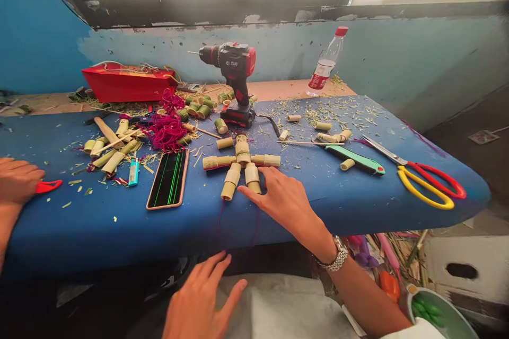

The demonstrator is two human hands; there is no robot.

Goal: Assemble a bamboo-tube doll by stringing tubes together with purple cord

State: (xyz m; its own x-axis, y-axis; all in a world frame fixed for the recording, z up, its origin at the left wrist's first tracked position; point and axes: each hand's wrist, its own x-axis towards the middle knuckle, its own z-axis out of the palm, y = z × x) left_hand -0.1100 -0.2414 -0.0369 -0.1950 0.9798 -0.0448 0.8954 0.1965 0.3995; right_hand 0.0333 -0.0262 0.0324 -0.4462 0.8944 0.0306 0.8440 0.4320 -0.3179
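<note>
A small jointed figure made of bamboo tubes lies on the blue tabletop, its arms out to the sides and two legs pointing towards me. My right hand, with a watch on the wrist, rests at its right leg. The thumb and index finger are apart, on either side of that leg, and the other fingers are partly hidden. Thin purple cord hangs from the legs over the table's front edge. My left hand is below that edge, fingers spread and holding nothing, near the cord.
Behind the figure stands a cordless drill. Left are a phone, a lighter, purple string and bamboo pieces. Right are a green-handled cutter, scissors and a bottle. Another person's hand holds something red.
</note>
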